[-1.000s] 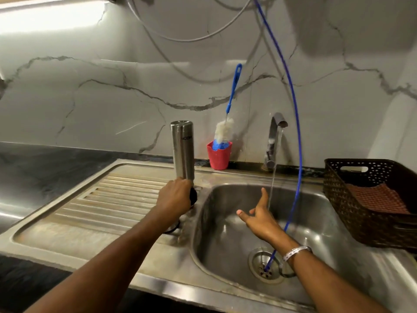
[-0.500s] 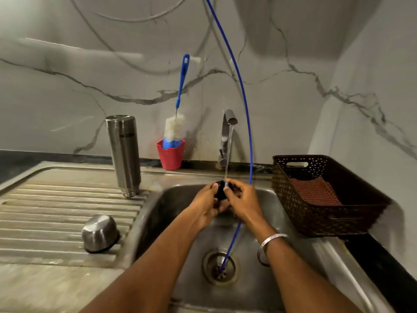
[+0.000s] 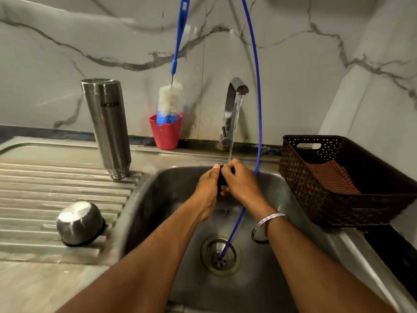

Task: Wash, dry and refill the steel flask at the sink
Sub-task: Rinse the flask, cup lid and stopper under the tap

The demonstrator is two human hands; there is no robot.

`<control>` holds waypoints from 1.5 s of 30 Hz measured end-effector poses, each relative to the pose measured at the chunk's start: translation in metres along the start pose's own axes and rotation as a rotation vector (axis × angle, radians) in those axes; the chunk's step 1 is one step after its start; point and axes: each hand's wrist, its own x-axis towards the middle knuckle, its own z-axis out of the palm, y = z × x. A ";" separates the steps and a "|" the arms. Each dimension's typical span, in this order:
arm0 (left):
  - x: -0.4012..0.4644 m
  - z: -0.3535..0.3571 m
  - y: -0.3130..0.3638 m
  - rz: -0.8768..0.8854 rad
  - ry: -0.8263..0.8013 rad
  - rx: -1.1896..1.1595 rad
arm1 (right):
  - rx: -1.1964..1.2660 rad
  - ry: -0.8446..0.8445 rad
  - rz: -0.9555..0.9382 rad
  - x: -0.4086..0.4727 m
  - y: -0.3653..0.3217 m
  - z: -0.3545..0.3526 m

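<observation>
brown basket [image 3: 338, 199], red cup [image 3: 165, 134], blue hose [image 3: 257, 86]

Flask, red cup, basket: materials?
Flask: brushed steel, judging by the streaky metallic sheen. Red cup: probably matte plastic or silicone; its rim looks wavy. Basket: likely moulded dark brown plastic, woven-look walls with a perforated rim.

Steel drainboard [image 3: 33, 190], upside-down flask [image 3: 107, 125], steel cap [image 3: 80, 223], red cup [image 3: 165, 131], brown basket [image 3: 334, 199]

steel flask [image 3: 106, 127] standing inverted on the drainboard, upside-down brand lettering "MILTON", first letters unclear
</observation>
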 end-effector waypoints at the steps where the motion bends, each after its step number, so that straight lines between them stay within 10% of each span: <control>1: -0.001 0.001 -0.001 0.031 -0.015 0.013 | 0.057 0.020 0.021 0.000 -0.001 0.001; 10: -0.006 0.019 -0.004 0.110 0.026 0.042 | 0.311 0.002 0.213 -0.002 0.000 -0.008; 20: -0.008 0.005 0.004 -0.211 0.074 -0.116 | -0.246 -0.242 -0.146 -0.013 0.008 -0.009; 26: -0.002 -0.002 0.009 -0.319 0.099 -0.166 | 0.136 -0.026 0.038 -0.017 0.009 0.002; 31: -0.010 -0.002 0.006 -0.412 0.063 -0.115 | -0.154 0.047 0.023 -0.019 0.003 -0.005; 39: -0.020 0.011 0.005 -0.174 0.046 -0.022 | -0.247 0.075 0.003 -0.014 0.004 0.005; 45: -0.015 0.011 0.000 -0.001 0.061 0.018 | 0.195 0.027 0.135 -0.003 -0.005 0.006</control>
